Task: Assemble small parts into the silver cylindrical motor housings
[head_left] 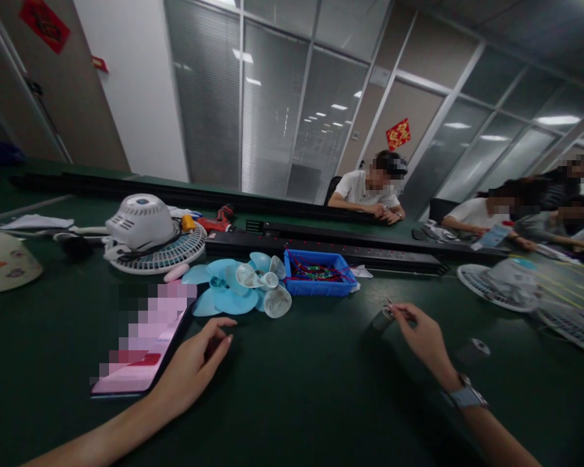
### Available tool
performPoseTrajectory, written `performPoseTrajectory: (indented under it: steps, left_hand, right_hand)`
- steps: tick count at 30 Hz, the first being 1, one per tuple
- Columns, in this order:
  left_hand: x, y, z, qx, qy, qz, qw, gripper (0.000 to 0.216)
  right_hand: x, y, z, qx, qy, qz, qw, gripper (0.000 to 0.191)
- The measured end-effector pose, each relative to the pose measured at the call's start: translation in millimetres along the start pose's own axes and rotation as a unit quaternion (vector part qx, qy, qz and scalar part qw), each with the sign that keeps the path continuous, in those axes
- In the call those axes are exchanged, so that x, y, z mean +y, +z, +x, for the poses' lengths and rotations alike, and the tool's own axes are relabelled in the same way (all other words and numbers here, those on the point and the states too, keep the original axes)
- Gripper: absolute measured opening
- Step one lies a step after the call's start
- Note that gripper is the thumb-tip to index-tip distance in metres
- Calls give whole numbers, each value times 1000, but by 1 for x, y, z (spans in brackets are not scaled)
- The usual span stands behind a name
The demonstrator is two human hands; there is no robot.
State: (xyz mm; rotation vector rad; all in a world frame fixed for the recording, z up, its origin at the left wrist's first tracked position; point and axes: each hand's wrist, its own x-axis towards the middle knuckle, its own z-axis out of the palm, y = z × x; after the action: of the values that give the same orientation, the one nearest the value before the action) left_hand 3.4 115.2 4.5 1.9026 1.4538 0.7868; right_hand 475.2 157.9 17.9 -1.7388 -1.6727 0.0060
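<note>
The small cylindrical motor (382,319) is pinched at one end by the right hand (421,337). It is judged rigid and dense, and best gripped around its casing. The left hand (194,366) is loosely curled, empty, beside a smartphone (141,363).

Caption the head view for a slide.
On a green table, the left hand rests beside a phone while the right hand pinches a small cylinder.

We have dim light: ceiling lights (558,120) glint in the glass wall (272,130), and the dark table (321,402) soaks it up. The small cylinder (382,319) in our right hand (421,337) looks murky. The wide lens bows lines at the edges and smears the fan grille (496,285) at right.
</note>
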Motion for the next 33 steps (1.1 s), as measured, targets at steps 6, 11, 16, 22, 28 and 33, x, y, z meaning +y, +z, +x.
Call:
performPoseTrajectory:
  steps: [6,11,16,22,28,33]
  left_hand:
    - [-2,0,1,1,0,9,1000,35]
    - [0,0,1,9,5,9,1000,35]
    - [-1,0,2,9,7,9,1000,34]
    - [-4,2,1,4,11,3,1000,34]
    - [-6,1,2,8,17,4,1000,34]
    - [16,5,-7,30,101,36,994,32]
  right_hand:
    - [10,14,-10,4,3,39,999,42]
    - [14,20,-9,-33,42,124,991,65]
    - [-49,12,-27,-73,-12,96,993,47]
    - [-170,18,-83,-299,-132,207,922,44]
    - [-195,44,-99,-356,-102,249,895,42]
    - [-187,52,-100,-351,-110,281,887,42]
